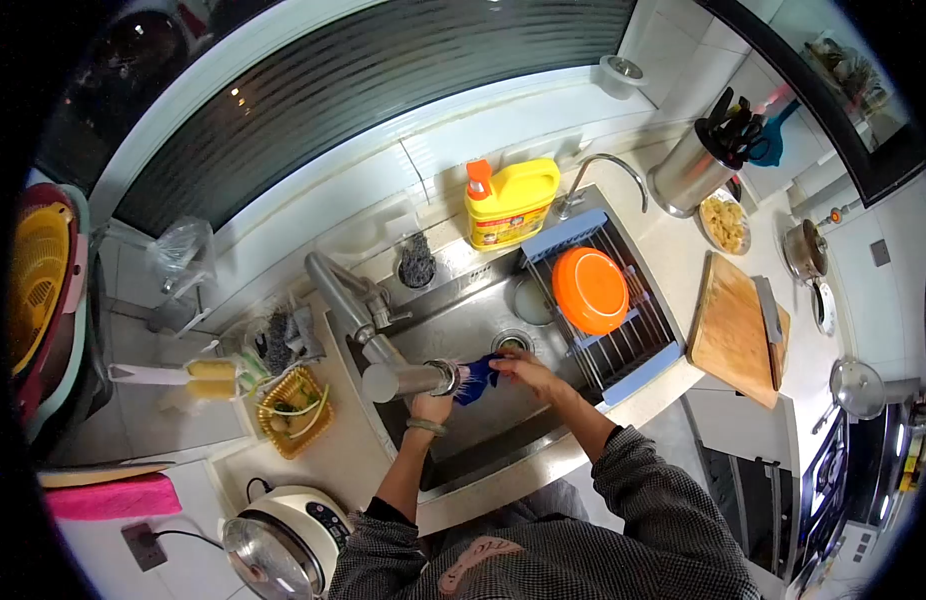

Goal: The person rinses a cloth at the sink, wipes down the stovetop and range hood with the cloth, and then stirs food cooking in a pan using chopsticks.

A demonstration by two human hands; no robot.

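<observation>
Slanting up-right mid-frame, a blue cloth (477, 381) runs from the left hand (431, 407), grip unclear behind the tap (405, 381), to the pinching right hand (526, 371).

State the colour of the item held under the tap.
The held item is deep blue, shown in the head view.

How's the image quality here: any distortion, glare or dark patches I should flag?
Head view: strong wide-angle bending, with the window bowed and the picture's corners black; head view: reflections on the steel sink, small bright spots in the dark window; head view: the right hand is well lit, while the faucet partly hides the left hand.
</observation>
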